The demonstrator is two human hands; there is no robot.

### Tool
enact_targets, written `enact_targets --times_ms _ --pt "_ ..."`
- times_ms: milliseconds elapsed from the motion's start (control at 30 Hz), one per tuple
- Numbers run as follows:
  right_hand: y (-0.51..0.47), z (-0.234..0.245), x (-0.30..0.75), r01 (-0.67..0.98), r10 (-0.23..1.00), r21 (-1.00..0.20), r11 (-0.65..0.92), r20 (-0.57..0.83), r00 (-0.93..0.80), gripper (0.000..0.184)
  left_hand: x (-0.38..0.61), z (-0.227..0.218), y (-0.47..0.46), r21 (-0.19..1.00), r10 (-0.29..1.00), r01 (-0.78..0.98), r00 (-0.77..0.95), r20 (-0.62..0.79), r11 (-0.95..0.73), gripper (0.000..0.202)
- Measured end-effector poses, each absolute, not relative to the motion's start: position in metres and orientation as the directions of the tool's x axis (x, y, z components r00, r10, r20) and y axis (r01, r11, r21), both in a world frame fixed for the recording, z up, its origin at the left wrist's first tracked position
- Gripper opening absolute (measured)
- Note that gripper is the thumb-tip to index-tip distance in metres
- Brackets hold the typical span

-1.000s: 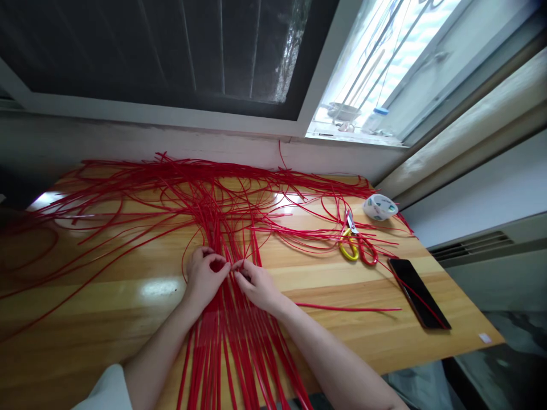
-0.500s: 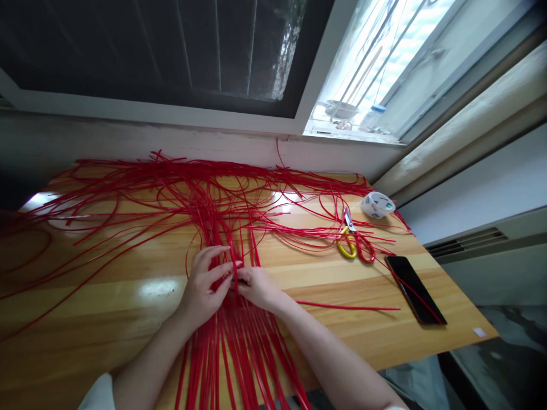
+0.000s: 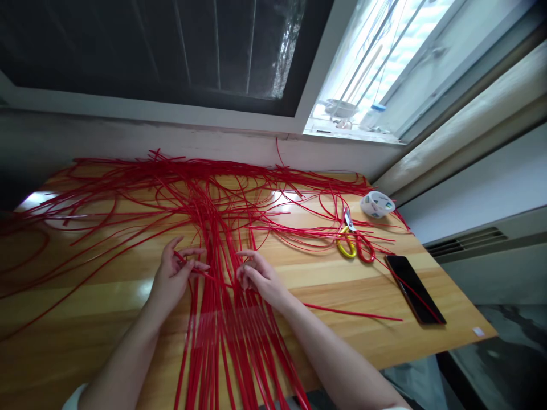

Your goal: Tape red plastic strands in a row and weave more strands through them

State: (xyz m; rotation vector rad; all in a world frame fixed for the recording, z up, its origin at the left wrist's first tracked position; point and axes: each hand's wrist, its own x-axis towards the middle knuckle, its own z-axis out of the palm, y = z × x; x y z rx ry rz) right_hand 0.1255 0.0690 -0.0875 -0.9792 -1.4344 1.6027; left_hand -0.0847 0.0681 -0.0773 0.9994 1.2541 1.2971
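Many long red plastic strands (image 3: 209,228) run lengthwise over the wooden table toward me, side by side. A band of clear tape (image 3: 228,324) lies across them in front of my hands. On the left, my left hand (image 3: 171,279) pinches the end of a thin red crosswise strand (image 3: 205,274), which passes among the lengthwise ones. My right hand (image 3: 260,279) is at the right side of the bundle, its fingers curled in against the red strands; exactly which it grips is partly hidden. The crosswise strand's other end (image 3: 354,312) seems to come out beyond my right forearm.
A loose heap of red strands (image 3: 141,168) spreads along the wall at the table's back. To the right lie scissors (image 3: 351,239) with yellow and red handles, a roll of tape (image 3: 378,205) and a black phone (image 3: 415,290). A window (image 3: 354,74) rises behind the table.
My left hand has moved left, away from the bundle, drawing the crosswise strand with it. My right hand has shifted slightly right, so the hands are farther apart and the tape shows more.
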Motion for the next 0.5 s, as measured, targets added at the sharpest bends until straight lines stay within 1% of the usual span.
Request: enact_targets --times_ms 33,100,167,233,300,367,433,500 --pt "0.068 -0.087 0.125 -0.117 0.907 -0.989 -0.091 -0.033 -0.420 0.031 -0.088 -0.076 0.068 0.987 0.990 -0.132 -0.091 -0.105 0.093 0.056" --pt "0.067 -0.085 0.126 -0.189 0.909 -0.979 -0.073 0.013 -0.417 0.041 -0.095 -0.075 0.067 0.981 0.990 -0.137 0.009 -0.139 0.139 0.056" --pt "0.067 -0.084 0.128 -0.194 0.908 -0.981 -0.024 0.060 -0.415 0.045 -0.102 -0.073 0.066 0.975 0.978 -0.121 0.112 -0.174 0.187 0.056" --pt "0.068 -0.082 0.131 -0.152 0.891 -0.988 0.022 0.089 -0.445 0.040 -0.110 -0.071 0.064 0.966 0.958 -0.101 0.188 -0.217 0.239 0.057" --pt "0.068 -0.082 0.132 -0.078 0.882 -0.996 0.041 0.073 -0.466 0.033 -0.117 -0.069 0.063 0.953 0.936 -0.097 0.239 -0.257 0.287 0.060" --pt "0.069 -0.081 0.132 -0.026 0.888 -0.999 0.021 0.031 -0.460 0.027 -0.123 -0.068 0.062 0.947 0.925 -0.098 0.266 -0.272 0.306 0.062" --pt "0.070 -0.082 0.131 -0.047 0.888 -0.998 -0.029 -0.004 -0.461 0.029 -0.126 -0.067 0.061 0.951 0.921 -0.085 0.290 -0.262 0.297 0.062" --pt "0.071 -0.084 0.129 -0.103 0.854 -0.991 -0.083 -0.017 -0.521 0.037 -0.126 -0.065 0.060 0.957 0.911 -0.063 0.332 -0.246 0.282 0.060"
